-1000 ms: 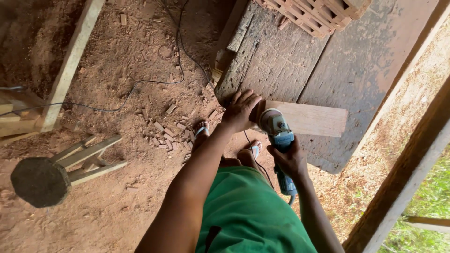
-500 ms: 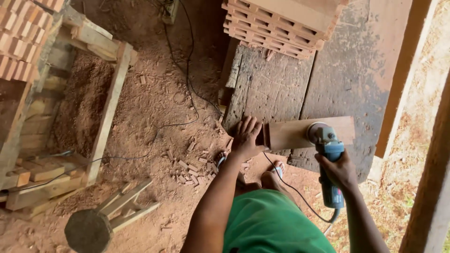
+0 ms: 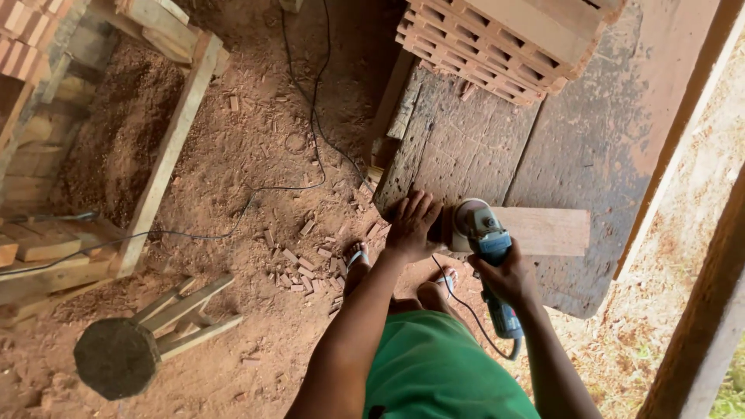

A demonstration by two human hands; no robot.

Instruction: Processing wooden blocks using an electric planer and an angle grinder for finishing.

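- The right hand (image 3: 508,278) is wrapping its grip fully closed around the blue body of an angle grinder (image 3: 487,256), presumably to keep the tool steady; the tool's round guard is lying just ahead of that grip, against the near end of a pale plank (image 3: 543,230).
- The left hand (image 3: 411,221) is pressing down flat with fingers spread, holding nothing, just to the left of the grinder's head, seemingly pinning the plank's end so it cannot shift.
- The plank is lying across a dark weathered bench (image 3: 590,147), stretching away to the right of both hands.
- A black cable (image 3: 310,116) is trailing off to the left across the sawdust floor (image 3: 256,155), far from either grip; a thinner lead is looping below the right hand.
- Stacked bricks (image 3: 497,46) are sitting beyond the hands on the bench.
- The grinder's disc is hidden under the guard, and whether it is spinning is impossible to tell.
- The plank's left end is covered by the left hand.
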